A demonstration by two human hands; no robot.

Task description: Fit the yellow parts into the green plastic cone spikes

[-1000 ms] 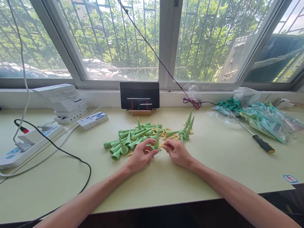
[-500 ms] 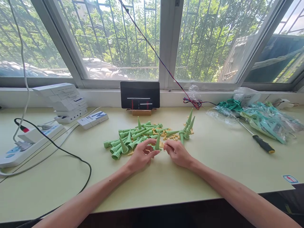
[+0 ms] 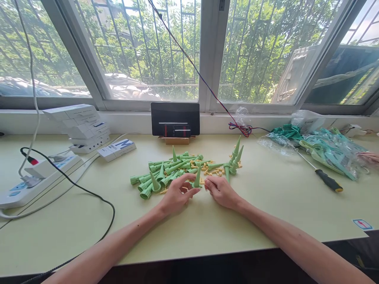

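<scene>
My left hand is closed around the base of a green plastic spike, whose pointed end stands up. Close on its right, my right hand is pinched at a small yellow piece, mostly hidden by the fingertips, beside the spike's base. Behind and left of my hands lies a pile of green spikes and tubes, a few pointing up. Small yellow pieces are scattered behind my hands. To the right, a cluster of green spikes with yellow parts fitted stands on the table.
White boxes and a power strip with cables are at left. A dark tablet with a phone leans by the window. At right lie a screwdriver and bagged green parts. Another person's hand shows at the right edge.
Another person's hand has appeared at the right edge by the bags. My hands keep nearly the same pose on the spike; the view has shifted slightly.
</scene>
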